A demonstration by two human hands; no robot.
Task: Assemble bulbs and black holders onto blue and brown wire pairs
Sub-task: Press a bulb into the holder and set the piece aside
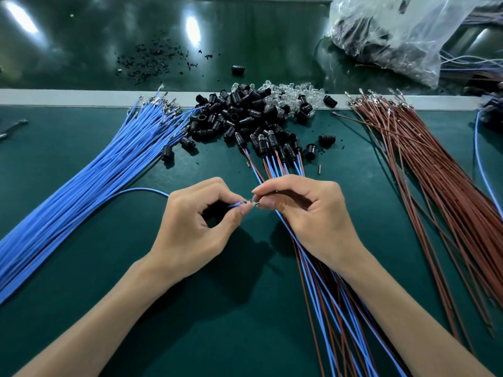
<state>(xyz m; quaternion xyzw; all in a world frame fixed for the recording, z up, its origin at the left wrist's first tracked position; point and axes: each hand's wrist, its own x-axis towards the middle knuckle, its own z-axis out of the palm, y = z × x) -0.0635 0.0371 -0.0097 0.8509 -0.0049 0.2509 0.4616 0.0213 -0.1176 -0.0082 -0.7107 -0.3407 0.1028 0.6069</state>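
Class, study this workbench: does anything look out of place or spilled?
Yes. Black fragments lie scattered on the dark surface beyond the pale strip, and one black holder sits alone there, apart from the main pile.

Green mat (pixel 81 268): matt, smooth. Blue wires (pixel 81 180), 9 o'clock: smooth plastic sheath, slight sheen; the one my left hand (pixel 190 227) pinches ends in bright bare metal. Brown wires (pixel 435 172), 3 o'clock: duller sheath. Black holders (pixel 234 115), 12 o'clock: glossy plastic. Bulbs (pixel 283 91): clear, glassy. Belt (pixel 109 36): glossy. Bag (pixel 394 31), 1 o'clock: crinkled clear film.
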